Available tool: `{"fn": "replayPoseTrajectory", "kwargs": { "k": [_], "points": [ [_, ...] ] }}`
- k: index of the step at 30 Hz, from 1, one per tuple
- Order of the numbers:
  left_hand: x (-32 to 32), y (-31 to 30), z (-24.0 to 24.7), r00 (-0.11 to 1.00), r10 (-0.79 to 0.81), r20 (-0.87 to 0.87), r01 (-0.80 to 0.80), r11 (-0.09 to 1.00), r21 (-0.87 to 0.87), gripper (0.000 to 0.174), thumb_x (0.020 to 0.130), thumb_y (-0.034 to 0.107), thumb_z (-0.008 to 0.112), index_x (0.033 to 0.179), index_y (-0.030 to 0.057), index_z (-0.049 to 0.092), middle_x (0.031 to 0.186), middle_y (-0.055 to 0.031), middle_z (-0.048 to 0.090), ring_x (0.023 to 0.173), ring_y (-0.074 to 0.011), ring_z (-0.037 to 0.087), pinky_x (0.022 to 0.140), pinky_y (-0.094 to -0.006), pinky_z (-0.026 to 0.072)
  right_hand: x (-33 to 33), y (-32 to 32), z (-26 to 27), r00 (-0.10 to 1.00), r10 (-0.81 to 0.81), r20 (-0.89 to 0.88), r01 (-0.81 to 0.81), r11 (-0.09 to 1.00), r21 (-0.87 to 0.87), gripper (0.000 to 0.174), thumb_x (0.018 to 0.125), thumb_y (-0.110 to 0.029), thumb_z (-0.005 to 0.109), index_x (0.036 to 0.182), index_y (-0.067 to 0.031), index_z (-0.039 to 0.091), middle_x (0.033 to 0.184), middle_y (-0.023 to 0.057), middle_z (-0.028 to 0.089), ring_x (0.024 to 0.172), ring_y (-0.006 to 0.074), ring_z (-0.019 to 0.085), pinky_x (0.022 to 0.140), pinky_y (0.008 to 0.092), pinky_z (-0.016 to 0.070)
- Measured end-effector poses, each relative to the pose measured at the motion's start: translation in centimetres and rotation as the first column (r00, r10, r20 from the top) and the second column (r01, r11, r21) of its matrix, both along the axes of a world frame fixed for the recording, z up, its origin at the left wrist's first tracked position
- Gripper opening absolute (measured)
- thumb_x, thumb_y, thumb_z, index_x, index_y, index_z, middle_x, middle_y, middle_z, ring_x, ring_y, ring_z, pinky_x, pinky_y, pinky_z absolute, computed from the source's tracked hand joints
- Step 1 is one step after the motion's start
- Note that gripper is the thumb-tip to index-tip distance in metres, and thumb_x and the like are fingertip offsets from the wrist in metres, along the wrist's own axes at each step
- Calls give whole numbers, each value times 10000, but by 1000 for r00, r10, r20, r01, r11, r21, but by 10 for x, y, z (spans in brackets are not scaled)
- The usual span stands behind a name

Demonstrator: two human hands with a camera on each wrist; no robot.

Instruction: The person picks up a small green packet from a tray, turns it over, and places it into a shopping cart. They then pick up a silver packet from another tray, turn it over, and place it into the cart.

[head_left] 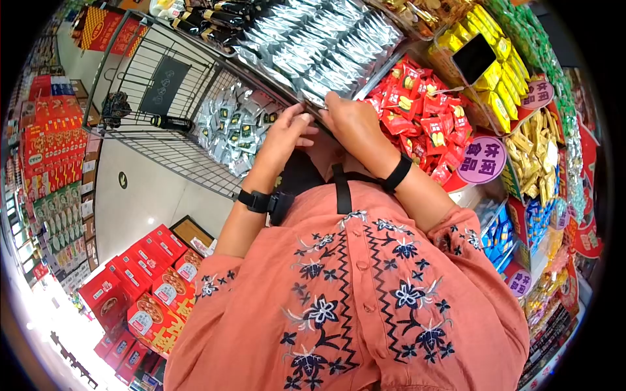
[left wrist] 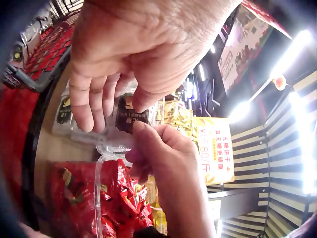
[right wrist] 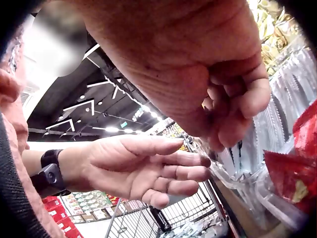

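Head view: left hand, fingers relaxed, lies beside the right hand near twelve o'clock. The right hand pinches a dark-labelled packet; in the left wrist view, red packets lie at seven o'clock.

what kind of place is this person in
Most likely a supermarket, at its loose snack section: a wire shopping cart stands beside open bins of wrapped snacks, such as the red packets, and a sign gives a price per weight.
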State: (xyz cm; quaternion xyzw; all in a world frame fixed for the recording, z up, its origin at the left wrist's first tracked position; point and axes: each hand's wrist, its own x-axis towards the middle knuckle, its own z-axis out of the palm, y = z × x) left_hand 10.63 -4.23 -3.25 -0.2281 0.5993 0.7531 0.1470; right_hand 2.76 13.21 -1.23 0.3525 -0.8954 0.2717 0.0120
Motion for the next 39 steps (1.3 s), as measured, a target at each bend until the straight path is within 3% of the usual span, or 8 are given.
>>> {"fn": "replayPoseTrajectory", "kwargs": {
  "k": [8, 11, 23, 29, 36, 39],
  "points": [
    [-5, 6, -3, 1000, 1, -14, -1, 999, -48, 615, 1019, 277, 586, 1489, -66, 386, 1247, -131, 630, 1014, -170, 669, 738, -270, 568, -3, -1, 3, 1000, -2, -7, 3, 999, 36, 179, 899, -186, 642, 889, -27, 562, 656, 159, 657, 611, 354, 674, 528, 465, 510],
    [-10, 10, 2, 996, 13, -85, -15, 999, -29, 602, 1020, 278, 586, 1478, -67, 404, 1236, -125, 640, 1001, -166, 672, 726, -263, 563, -3, -2, 6, 1000, -20, 5, 20, 998, 55, 189, 895, -195, 654, 893, -30, 563, 660, 154, 660, 611, 354, 674, 527, 464, 512],
    [-9, -5, 7, 996, 54, -73, -63, 990, -126, 583, 1010, 266, 579, 1473, -52, 423, 1177, -115, 665, 961, -167, 675, 707, -254, 540, 1, -3, 9, 1000, -25, -6, 26, 998, 60, 191, 890, -189, 668, 898, -30, 563, 669, 159, 660, 623, 362, 673, 527, 471, 508],
    [-15, -5, -4, 998, -10, -68, 0, 990, -141, 590, 1005, 267, 587, 1468, -59, 422, 1152, -105, 655, 956, -159, 672, 700, -254, 537, 1, -2, 9, 1000, 2, -2, -2, 999, 43, 180, 884, -172, 660, 891, -21, 563, 681, 172, 661, 641, 375, 674, 542, 477, 508],
    [-8, -10, -7, 992, 62, -106, -80, 981, -176, 562, 1004, 272, 585, 1438, -57, 448, 1154, -127, 656, 951, -175, 685, 683, -273, 552, 2, -7, 5, 999, -16, -48, 17, 1000, 25, 148, 897, -156, 623, 883, -19, 566, 661, 177, 659, 612, 374, 672, 524, 469, 510],
    [-8, -9, 3, 986, 86, -143, -117, 967, -226, 492, 998, 249, 596, 1386, -37, 498, 1139, -127, 655, 946, -182, 679, 702, -284, 555, 2, -7, -4, 999, -37, -22, 38, 999, 15, 210, 902, -192, 670, 934, -39, 530, 690, 166, 654, 651, 383, 665, 539, 493, 487]
  ]
}}
